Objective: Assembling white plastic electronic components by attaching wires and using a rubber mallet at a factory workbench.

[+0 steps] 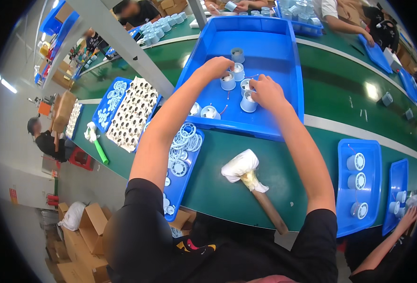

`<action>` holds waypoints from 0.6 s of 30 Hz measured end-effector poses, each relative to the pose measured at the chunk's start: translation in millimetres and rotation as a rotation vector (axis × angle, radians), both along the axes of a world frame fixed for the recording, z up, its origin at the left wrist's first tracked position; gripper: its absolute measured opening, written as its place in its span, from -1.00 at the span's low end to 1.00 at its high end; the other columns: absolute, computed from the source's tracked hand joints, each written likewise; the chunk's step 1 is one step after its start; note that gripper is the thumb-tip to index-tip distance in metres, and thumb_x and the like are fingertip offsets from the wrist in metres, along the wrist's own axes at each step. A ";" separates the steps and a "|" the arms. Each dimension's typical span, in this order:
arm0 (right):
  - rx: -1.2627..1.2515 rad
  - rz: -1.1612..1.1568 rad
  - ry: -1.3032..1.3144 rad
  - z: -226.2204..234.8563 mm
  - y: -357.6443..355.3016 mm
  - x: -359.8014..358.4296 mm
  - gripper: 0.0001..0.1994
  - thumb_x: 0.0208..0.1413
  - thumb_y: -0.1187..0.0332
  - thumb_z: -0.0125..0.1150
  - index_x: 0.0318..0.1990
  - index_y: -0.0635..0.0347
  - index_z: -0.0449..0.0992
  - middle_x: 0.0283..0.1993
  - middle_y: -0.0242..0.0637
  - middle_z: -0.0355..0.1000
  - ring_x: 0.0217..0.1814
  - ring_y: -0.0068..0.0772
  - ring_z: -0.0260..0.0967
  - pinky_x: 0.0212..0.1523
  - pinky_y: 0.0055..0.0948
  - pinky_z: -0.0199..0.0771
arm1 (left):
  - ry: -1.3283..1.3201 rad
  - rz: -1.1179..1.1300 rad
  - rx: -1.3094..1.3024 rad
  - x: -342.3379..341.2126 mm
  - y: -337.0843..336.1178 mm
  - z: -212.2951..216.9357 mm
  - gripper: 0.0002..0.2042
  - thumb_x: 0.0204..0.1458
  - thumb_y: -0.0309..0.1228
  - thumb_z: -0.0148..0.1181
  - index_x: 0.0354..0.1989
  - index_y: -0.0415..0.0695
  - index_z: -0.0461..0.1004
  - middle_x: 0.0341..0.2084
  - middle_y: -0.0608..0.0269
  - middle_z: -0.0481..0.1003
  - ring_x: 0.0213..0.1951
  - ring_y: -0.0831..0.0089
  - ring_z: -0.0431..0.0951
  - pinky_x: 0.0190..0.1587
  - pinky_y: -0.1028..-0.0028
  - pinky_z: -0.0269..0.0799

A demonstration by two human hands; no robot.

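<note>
A large blue bin (pixel 299 89) stands on the bench with several light blue plastic cups in it, some with white parts and thin red wires inside. My left hand (pixel 216 69) reaches over its left side, fingers drawn together at the rims of two cups, a nearer cup (pixel 227 82) and one behind it (pixel 237 72). My right hand (pixel 267 92) has its fingertips pinched over a cup (pixel 248 104) and the one just behind it. What lies between the fingers of either hand is hidden. A farther cup (pixel 237 55) stands untouched.
A cloth-wrapped mallet (pixel 269 207) lies before me. Left are a tray of blue rings (pixel 178 207), a white moulded tray of dark parts (pixel 134 113) and a green-handled tool (pixel 100 152). Right, a tray (pixel 343 221) holds three cups. Co-workers sit around; a green conveyor (pixel 331 61) runs behind.
</note>
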State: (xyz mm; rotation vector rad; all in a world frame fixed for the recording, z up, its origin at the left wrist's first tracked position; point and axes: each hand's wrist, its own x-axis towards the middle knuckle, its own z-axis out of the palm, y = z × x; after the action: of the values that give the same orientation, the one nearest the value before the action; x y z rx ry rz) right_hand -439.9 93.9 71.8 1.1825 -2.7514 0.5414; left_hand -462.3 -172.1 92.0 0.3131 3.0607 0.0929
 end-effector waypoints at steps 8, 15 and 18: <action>0.098 0.021 0.064 -2.8 -4.6 10.1 -0.74 0.12 0.33 0.36 -0.02 -0.04 0.63 -0.02 -0.07 0.57 0.08 0.01 0.59 0.01 -0.04 0.67 | 0.162 -0.009 -0.016 25.6 8.3 1.1 -0.69 0.01 -0.33 0.46 -0.03 0.07 0.67 0.04 0.08 0.58 0.08 0.04 0.61 0.11 0.09 0.55; -0.171 0.005 -0.022 -1.3 17.0 -6.3 -0.78 0.17 0.34 0.25 -0.05 0.07 0.65 -0.13 0.00 0.62 -0.05 0.09 0.64 -0.06 0.00 0.65 | 0.239 0.203 0.507 80.1 67.3 48.0 -0.40 0.21 0.04 0.35 0.30 -0.08 0.50 0.15 -0.13 0.53 0.19 0.02 0.58 0.22 0.17 0.50; -0.585 0.057 -0.137 34.3 17.2 29.2 -0.82 0.20 0.39 0.29 -0.07 0.16 0.63 -0.19 -0.01 0.61 -0.14 0.00 0.63 -0.13 -0.12 0.61 | 0.138 0.466 1.119 132.9 75.6 57.8 -0.10 0.16 0.39 0.19 0.47 -0.07 0.31 0.26 -0.11 0.49 0.22 0.14 0.58 0.13 0.14 0.57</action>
State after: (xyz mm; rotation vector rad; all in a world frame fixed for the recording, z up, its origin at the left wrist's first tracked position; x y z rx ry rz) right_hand -410.7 111.0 106.1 1.0972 -2.3854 1.3573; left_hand -329.4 -96.4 149.8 -0.3875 2.7612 1.8366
